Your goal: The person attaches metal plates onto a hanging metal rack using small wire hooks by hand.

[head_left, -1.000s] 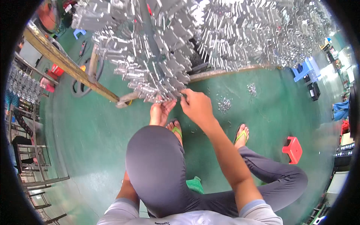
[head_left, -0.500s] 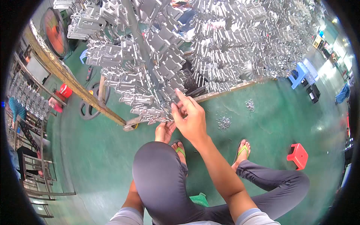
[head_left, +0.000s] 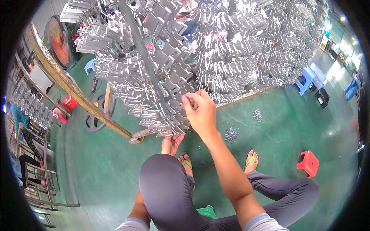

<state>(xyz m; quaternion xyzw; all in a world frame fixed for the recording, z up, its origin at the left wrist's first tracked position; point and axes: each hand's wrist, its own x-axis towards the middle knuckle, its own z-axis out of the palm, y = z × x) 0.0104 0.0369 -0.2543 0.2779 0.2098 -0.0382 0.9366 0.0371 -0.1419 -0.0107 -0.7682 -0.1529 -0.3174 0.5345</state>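
A tall rack hung with rows of flat silver metal brackets fills the upper middle of the view. Under its lower end is my left hand, thumb and fingertips closed at the edge of the lowest metal bracket. My right hand is raised just right of the rack, its fingers curled and the thumb against the index finger. Anything small between those fingertips is too hard to make out. Small metal hooks lie in a pile on the green floor below my right hand.
A wooden beam slants along the left, near a large fan. More bracket-laden racks stand right. A red stool and a blue stool stand on the floor. Another person's patterned sleeve shows far left.
My right hand has moved slightly right and its fingers have curled in. My left hand stays at the rack's lower end. Rack and floor items sit slightly lower in view.
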